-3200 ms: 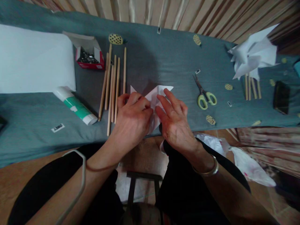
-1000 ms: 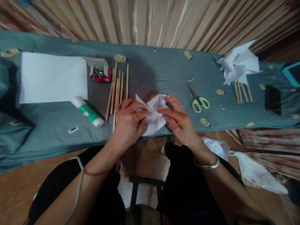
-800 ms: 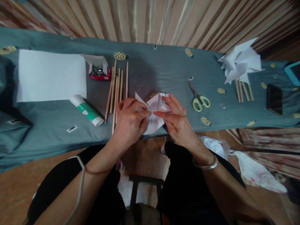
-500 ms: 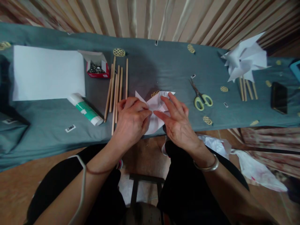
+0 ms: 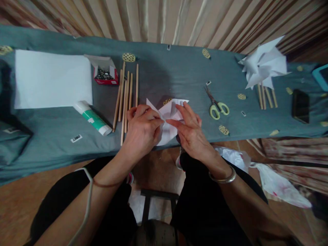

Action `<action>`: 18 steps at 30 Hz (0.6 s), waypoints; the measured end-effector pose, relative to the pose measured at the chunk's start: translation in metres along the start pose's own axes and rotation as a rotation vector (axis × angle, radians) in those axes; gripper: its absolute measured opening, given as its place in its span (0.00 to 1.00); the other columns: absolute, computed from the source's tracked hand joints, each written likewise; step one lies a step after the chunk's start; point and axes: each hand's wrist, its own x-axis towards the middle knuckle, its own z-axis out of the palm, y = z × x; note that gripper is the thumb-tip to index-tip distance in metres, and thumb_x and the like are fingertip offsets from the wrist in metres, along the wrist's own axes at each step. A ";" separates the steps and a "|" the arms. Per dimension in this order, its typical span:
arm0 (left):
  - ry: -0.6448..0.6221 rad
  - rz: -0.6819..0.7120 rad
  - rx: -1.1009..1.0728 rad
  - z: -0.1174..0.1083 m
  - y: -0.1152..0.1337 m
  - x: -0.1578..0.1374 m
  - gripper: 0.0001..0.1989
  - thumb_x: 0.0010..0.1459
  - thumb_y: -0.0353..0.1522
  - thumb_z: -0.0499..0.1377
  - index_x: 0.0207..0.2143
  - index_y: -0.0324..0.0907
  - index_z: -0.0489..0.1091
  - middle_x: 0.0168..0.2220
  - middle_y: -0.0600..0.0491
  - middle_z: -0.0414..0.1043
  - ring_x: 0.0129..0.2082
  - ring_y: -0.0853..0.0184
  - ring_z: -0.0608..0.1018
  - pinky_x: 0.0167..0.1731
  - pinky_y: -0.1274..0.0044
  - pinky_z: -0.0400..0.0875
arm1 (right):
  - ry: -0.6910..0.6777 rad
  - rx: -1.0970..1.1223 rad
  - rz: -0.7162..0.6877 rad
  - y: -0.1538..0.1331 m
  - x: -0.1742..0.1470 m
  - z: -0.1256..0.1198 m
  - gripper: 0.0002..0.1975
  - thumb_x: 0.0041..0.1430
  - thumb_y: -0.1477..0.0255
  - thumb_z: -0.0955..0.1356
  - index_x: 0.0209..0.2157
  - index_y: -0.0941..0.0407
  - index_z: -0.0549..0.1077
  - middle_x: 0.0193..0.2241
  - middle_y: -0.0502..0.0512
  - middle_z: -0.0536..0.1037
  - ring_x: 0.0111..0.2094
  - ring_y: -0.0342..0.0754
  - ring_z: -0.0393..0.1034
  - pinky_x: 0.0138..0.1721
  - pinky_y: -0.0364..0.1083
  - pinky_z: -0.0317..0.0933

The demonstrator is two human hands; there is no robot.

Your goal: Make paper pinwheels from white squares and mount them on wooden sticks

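A white paper pinwheel (image 5: 167, 133), partly folded, lies at the table's front edge between my hands. Thumb and fingers of my left hand (image 5: 144, 124) are closed on its left side near the centre. My right hand (image 5: 190, 128) grips the right side, its thumb pointing at the centre and its fingers over a folded flap. Both hands cover much of the paper, and whether a pin is at the centre cannot be seen. Just left of my left hand lie several wooden sticks (image 5: 120, 99). Scissors with pale green handles (image 5: 217, 108) lie to the right of my right hand.
A stack of white paper (image 5: 52, 80), a glue stick (image 5: 93, 118) and an open red box of metal pins (image 5: 106, 77) are on the left. Finished white pinwheels (image 5: 266, 63) on sticks and a dark phone (image 5: 301, 106) lie at the right. A pleated curtain (image 5: 153, 20) hangs behind the table.
The whole view has shifted slightly, so things on the table appear a little further left. Both hands keep nearly the same hold on the paper.
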 end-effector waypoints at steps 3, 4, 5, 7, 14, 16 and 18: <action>0.011 -0.009 -0.003 0.000 0.002 0.001 0.10 0.60 0.30 0.55 0.31 0.48 0.75 0.37 0.54 0.77 0.46 0.57 0.70 0.49 0.59 0.57 | -0.016 0.120 0.007 0.007 0.000 -0.004 0.26 0.61 0.81 0.57 0.56 0.47 0.68 0.67 0.50 0.56 0.69 0.53 0.41 0.63 0.65 0.48; 0.017 -0.011 -0.002 0.000 0.002 0.001 0.10 0.60 0.30 0.55 0.30 0.48 0.75 0.36 0.54 0.77 0.46 0.57 0.71 0.49 0.59 0.57 | -0.018 0.158 0.006 0.009 0.000 -0.006 0.26 0.61 0.80 0.57 0.57 0.47 0.67 0.67 0.50 0.56 0.69 0.52 0.42 0.64 0.64 0.48; 0.021 -0.010 0.001 0.000 0.003 0.001 0.10 0.60 0.30 0.55 0.29 0.48 0.75 0.36 0.55 0.77 0.46 0.57 0.71 0.49 0.59 0.58 | -0.014 0.188 0.009 0.012 0.001 -0.008 0.25 0.61 0.79 0.57 0.57 0.48 0.67 0.67 0.51 0.57 0.69 0.51 0.43 0.64 0.63 0.49; 0.032 -0.008 0.000 -0.001 0.003 0.002 0.10 0.60 0.30 0.54 0.30 0.48 0.75 0.36 0.55 0.77 0.46 0.57 0.71 0.49 0.59 0.58 | 0.015 0.223 0.029 0.018 0.002 -0.011 0.24 0.62 0.77 0.57 0.58 0.50 0.67 0.66 0.53 0.59 0.68 0.50 0.47 0.65 0.60 0.50; 0.069 -0.054 -0.042 -0.007 0.001 0.004 0.10 0.60 0.32 0.55 0.40 0.51 0.74 0.43 0.55 0.76 0.51 0.55 0.71 0.51 0.58 0.60 | 0.161 0.171 0.188 0.025 0.005 -0.018 0.21 0.64 0.67 0.61 0.56 0.58 0.68 0.53 0.63 0.75 0.53 0.53 0.71 0.56 0.56 0.65; 0.076 -0.078 -0.049 -0.009 0.001 0.003 0.12 0.59 0.31 0.55 0.44 0.48 0.73 0.45 0.52 0.76 0.52 0.54 0.70 0.51 0.58 0.61 | 0.164 0.190 0.222 0.024 0.006 -0.016 0.22 0.63 0.66 0.62 0.56 0.60 0.68 0.50 0.64 0.77 0.47 0.53 0.75 0.51 0.54 0.69; 0.086 -0.101 -0.070 -0.010 0.001 0.002 0.14 0.59 0.31 0.55 0.47 0.45 0.72 0.47 0.49 0.75 0.53 0.54 0.70 0.51 0.58 0.63 | 0.165 0.215 0.250 0.023 0.008 -0.013 0.23 0.62 0.64 0.63 0.56 0.59 0.68 0.48 0.63 0.78 0.44 0.52 0.76 0.47 0.53 0.71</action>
